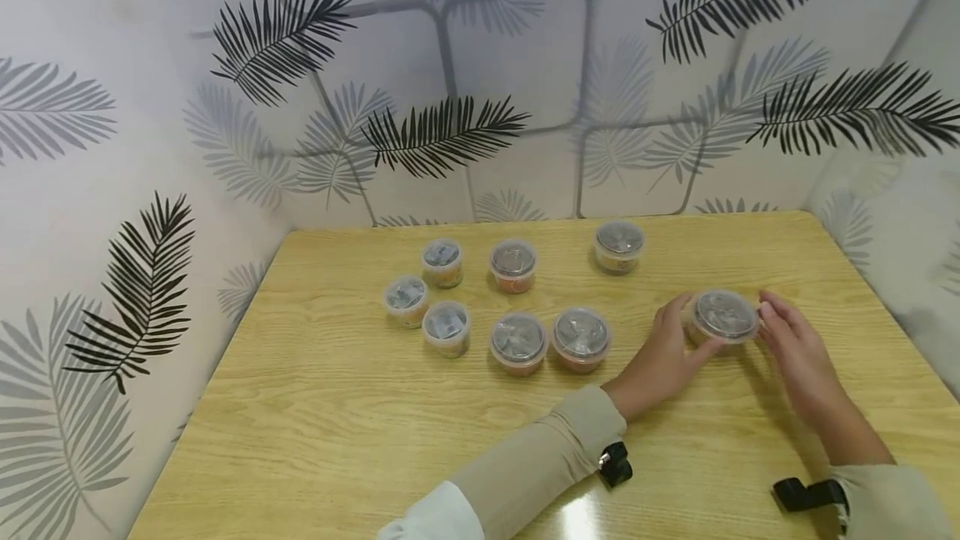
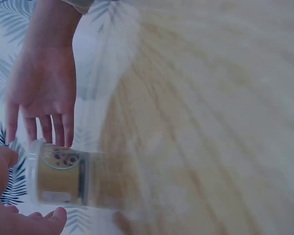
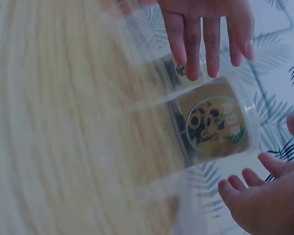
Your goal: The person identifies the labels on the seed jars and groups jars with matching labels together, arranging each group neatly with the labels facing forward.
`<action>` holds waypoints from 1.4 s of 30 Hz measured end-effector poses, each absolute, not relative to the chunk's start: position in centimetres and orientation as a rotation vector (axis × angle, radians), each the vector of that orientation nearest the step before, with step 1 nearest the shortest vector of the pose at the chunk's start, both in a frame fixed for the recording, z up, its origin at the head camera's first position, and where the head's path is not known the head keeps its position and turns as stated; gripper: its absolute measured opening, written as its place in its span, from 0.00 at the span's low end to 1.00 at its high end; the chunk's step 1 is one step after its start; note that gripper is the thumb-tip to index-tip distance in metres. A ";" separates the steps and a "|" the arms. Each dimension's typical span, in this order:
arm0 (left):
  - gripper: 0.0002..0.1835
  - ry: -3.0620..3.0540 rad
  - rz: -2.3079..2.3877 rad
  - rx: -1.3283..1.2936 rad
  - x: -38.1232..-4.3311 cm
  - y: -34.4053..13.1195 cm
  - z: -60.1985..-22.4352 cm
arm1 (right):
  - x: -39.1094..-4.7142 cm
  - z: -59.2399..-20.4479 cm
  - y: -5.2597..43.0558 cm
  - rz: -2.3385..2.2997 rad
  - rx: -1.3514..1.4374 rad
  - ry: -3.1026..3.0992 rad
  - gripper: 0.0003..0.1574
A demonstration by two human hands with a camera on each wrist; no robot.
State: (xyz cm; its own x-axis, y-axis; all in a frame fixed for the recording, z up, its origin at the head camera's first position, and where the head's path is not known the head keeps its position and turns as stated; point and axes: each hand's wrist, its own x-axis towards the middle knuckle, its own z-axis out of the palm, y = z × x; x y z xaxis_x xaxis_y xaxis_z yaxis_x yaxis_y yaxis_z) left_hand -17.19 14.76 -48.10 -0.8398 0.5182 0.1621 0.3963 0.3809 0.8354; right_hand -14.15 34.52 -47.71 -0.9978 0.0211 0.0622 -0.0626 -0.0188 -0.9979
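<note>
A round clear-lidded tub [image 1: 723, 317] with a grey top stands on the table at the right, between both hands. A round sunflower label [image 3: 216, 125] shows on its side in the right wrist view. My left hand [image 1: 667, 350] is at its left side, thumb across the front of the tub and fingers toward the back. From the right, my right hand [image 1: 802, 350] has thumb and forefinger close by the rim. The left wrist view has the tub [image 2: 59, 174] between the straight fingers of the right hand [image 2: 44, 81] and the spread left hand [image 2: 22, 215].
Left of the hands, two similar tubs [image 1: 519, 343] [image 1: 582, 339] stand side by side. Another tub [image 1: 618, 247] is near the back edge, and one more tub [image 1: 513, 265] further left. Three smaller tubs [image 1: 446, 328] cluster at the left. Leaf-patterned walls [image 1: 517, 182] border the wooden table [image 1: 315, 423].
</note>
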 end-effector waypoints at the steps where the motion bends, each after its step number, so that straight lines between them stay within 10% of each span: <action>1: 0.36 2.483 1.463 0.849 -17.0 14.3 -47.8 | -14.0 -47.5 34.3 2.120 -0.005 -2.168 0.35; 17: 0.29 2.304 1.753 0.857 -13.0 3.9 -43.1 | -12.7 -43.7 27.6 1.487 0.262 -2.238 0.22; 42: 0.34 2.430 1.591 0.475 -11.5 -1.5 -46.7 | -15.3 -48.2 19.4 2.065 0.489 -2.531 0.35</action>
